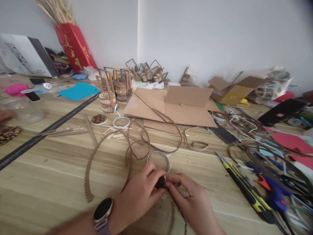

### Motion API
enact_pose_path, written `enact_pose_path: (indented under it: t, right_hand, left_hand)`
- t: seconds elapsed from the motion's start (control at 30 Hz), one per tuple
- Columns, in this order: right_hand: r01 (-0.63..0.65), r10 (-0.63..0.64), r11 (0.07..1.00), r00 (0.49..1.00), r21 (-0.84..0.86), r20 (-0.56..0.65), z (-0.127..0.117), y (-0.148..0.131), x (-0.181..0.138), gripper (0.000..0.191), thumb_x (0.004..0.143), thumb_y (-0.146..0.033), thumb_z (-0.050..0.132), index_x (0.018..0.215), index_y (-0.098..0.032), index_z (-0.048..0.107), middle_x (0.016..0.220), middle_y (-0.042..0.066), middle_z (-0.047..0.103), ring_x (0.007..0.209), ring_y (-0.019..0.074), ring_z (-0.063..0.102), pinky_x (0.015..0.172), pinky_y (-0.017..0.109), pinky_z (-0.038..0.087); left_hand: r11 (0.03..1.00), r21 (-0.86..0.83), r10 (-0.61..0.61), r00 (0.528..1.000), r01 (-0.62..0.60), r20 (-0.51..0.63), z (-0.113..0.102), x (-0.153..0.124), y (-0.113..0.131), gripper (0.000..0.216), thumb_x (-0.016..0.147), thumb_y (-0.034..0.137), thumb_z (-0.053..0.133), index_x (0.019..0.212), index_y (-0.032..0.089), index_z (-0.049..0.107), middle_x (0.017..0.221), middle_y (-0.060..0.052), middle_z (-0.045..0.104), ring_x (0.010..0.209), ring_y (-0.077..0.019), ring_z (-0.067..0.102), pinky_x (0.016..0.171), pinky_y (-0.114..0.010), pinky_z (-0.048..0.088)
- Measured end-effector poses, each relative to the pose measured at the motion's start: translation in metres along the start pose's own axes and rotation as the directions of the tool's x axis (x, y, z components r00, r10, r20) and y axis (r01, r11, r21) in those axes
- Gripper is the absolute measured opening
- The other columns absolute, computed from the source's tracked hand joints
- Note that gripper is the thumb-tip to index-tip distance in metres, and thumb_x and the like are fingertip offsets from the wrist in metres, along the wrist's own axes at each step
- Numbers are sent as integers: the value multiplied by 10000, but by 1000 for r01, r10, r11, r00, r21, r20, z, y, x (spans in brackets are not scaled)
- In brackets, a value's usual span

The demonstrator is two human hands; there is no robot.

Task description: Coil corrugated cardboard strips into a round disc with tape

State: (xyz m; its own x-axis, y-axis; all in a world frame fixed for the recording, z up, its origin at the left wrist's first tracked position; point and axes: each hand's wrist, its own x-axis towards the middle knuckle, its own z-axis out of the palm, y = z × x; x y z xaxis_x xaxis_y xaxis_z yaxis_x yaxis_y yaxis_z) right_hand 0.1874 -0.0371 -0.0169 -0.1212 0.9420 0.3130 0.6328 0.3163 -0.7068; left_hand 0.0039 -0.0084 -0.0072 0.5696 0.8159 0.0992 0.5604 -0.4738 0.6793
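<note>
A small dark coil [160, 182] of rolled corrugated cardboard strip sits between the thumb and fingers of my left hand [140, 192], which wears a watch. My right hand [193, 199] pinches the strip at the coil's right side. From there the strip's loose tail [179, 210] runs down toward me between my wrists. Just beyond my fingers lies a roll of tape [158, 152], partly hidden by my left hand. Loose corrugated strips [88, 173] with toothed edges curl over the table ahead and to the left.
A utility knife [246, 186] and a blue glue gun [275, 194] lie at right among tangled strips. Ahead are a white tape ring [121, 122], a dish of brown balls [99, 119], small slatted baskets [107, 101] and flattened cardboard [188, 112]. A black strip [52, 128] crosses the left side.
</note>
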Motion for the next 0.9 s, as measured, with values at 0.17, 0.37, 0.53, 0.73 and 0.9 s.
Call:
enact_pose_path:
  t: [0.17,0.37,0.53,0.73,0.9]
  right_hand:
    - [54,-55,998,997,-12,-50,1,-3,0,120,854,-183,600,843,-243,703,722,-25,731,644,131,701,613,179,544]
    - [66,-66,998,996,3,-64,3,-5,2,139,854,-176,573,845,-234,698,723,-18,735,646,133,705,608,184,546]
    - [32,-32,999,999,25,-21,4,-2,0,143,878,-196,548,863,-229,686,759,10,734,691,159,708,631,219,552]
    - [52,-52,999,999,4,-16,7,3,-3,143,903,-203,527,897,-234,666,779,16,721,707,163,697,647,234,543]
    - [97,-97,994,995,-48,-2,4,3,-2,136,908,-172,525,918,-234,645,797,4,719,722,141,698,651,204,538]
  left_hand:
    - [1000,-2,-17,1000,17,4,0,-1,1,339,857,78,643,1163,211,582,1062,-50,544,939,-219,628,847,-350,529]
    - [999,-24,-27,1000,26,-1,1,0,1,357,841,59,638,1161,207,586,1076,-51,544,961,-219,624,866,-350,522]
    - [999,-24,-36,999,36,4,1,1,2,340,845,67,627,1155,202,589,1073,-54,547,964,-221,621,873,-359,518]
    - [999,-36,-40,999,40,8,0,1,1,353,843,67,632,1165,203,583,1082,-56,549,963,-218,623,874,-360,517]
    - [998,-37,-42,999,43,6,0,1,2,349,839,61,631,1156,199,589,1080,-59,555,963,-219,624,863,-355,518]
